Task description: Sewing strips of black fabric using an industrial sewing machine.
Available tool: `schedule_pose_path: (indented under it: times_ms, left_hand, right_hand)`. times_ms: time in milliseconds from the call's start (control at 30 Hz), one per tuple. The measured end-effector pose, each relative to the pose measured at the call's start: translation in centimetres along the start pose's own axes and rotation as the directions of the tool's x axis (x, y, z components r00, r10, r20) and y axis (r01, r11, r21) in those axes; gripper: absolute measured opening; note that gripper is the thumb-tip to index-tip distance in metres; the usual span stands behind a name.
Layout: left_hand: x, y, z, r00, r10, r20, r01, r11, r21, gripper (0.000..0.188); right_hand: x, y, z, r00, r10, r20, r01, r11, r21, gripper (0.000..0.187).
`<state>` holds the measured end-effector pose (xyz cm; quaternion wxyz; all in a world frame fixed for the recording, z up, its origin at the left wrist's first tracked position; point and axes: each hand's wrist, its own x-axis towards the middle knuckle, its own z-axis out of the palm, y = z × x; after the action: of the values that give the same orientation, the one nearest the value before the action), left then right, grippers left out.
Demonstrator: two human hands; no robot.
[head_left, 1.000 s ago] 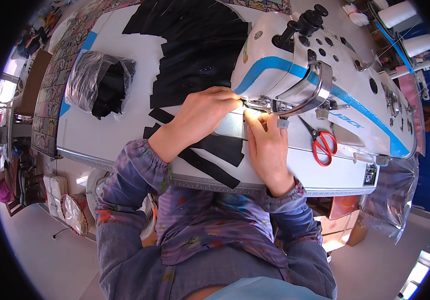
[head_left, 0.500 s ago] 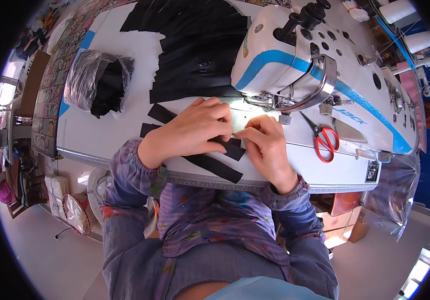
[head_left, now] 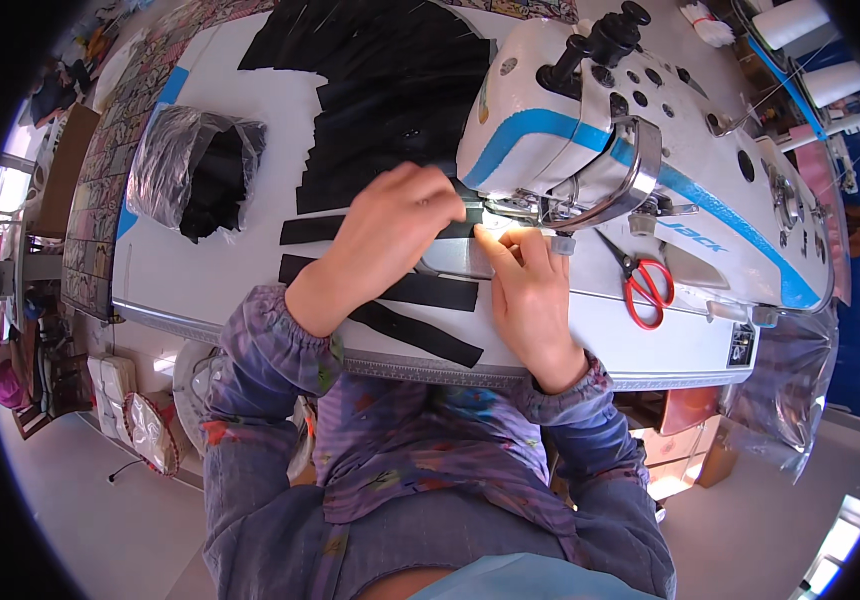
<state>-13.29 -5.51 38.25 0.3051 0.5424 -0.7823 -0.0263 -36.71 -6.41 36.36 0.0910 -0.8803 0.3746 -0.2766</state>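
Note:
A black fabric strip [head_left: 310,230] runs beneath my left hand [head_left: 390,230] toward the sewing machine's [head_left: 540,120] needle area. My left hand is closed, its fingers curled together just above that strip and slightly blurred; what it holds, if anything, is hidden. Thumb and forefinger of my right hand [head_left: 535,300] are pinched at the strip's right end, beside the lit presser foot. Nearer me lie a second black strip [head_left: 430,290] and a third, slanting black strip [head_left: 420,335], both on the white table [head_left: 190,270].
Large black fabric pieces [head_left: 380,110] spread across the table's far side. A clear plastic bag [head_left: 165,170] with black material stands at the left. Red-handled scissors [head_left: 648,292] lie right of my right hand. A ruler strip [head_left: 430,370] follows the front edge.
Both hands have moved away from me, closer to the presser foot. The farthest strip has shifted and straightened with them, uncovering more of the second strip.

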Motion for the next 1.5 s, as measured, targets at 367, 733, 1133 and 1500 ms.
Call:
schedule_pose_path:
  times_ms: [367,733,1133,1500]
  left_hand:
    - [-1.2,1.0,1.3,0.992,0.062,0.112,-0.057,0.997,-0.043,0.041]
    - [-0.8,0.7,1.3,0.989,0.074,0.127,-0.067,0.996,-0.058,0.039]
    - [0.2,0.0,1.4,0.991,0.104,0.086,-0.100,0.994,-0.050,0.026]
    - [1.0,-0.8,1.5,0.991,0.059,0.119,-0.051,0.996,-0.069,0.019]
  right_hand:
    - [-0.2,0.2,0.3,0.999,0.045,-0.009,-0.045,0.994,-0.103,0.054]
    - [-0.2,0.3,0.2,0.999,0.040,-0.034,-0.042,0.997,-0.061,0.052]
    - [-0.2,0.3,0.3,0.998,0.038,-0.043,-0.040,0.997,-0.059,0.049]
    - [-0.5,0.7,-2.7,0.967,-0.166,0.193,0.007,0.776,0.631,0.034]
